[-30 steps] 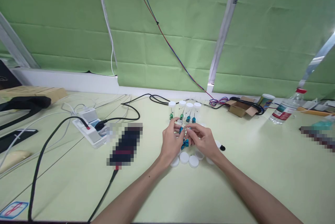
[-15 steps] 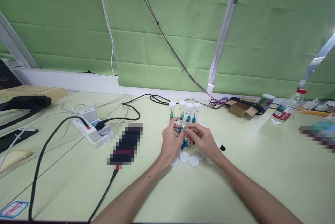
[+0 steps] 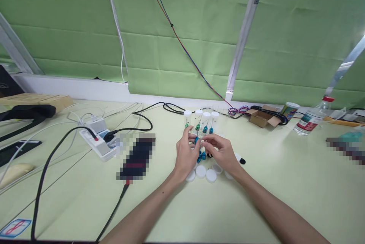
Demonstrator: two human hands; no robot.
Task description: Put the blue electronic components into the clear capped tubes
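At the left of the desk [image 3: 168, 217], a white power strip [image 3: 98, 143] carries plugs and cables. Next, a dark, pixelated device [image 3: 137, 158] lies flat with a cable at its near end.

The left forearm enters at the lower edge and slants up to the right. The left hand [image 3: 186, 152] is held above the desk, back outward, forefinger raised and bent, thumb directed up and inward. It pinches a blue piece with a thin stem [image 3: 196, 140] — the stem points upward — in front of four clear white-topped vials [image 3: 207, 116]. Green pieces [image 3: 197, 126] show in the two left vials, blue ones in the two right.

Below the fingers are loose blue pieces [image 3: 203, 156]; nearer lie round white lids [image 3: 200, 171], some partly hidden.

The right forearm rises from the lower right, slanting left. The right hand [image 3: 221, 151] is arched, thumb and forefinger tips drawn together just beside the held piece — whether anything is gripped there cannot be told. Right of its wrist lies a small black part [image 3: 242, 161]. Farther right stand an open cardboard box [image 3: 261, 119] and a red-capped bottle [image 3: 310, 118].
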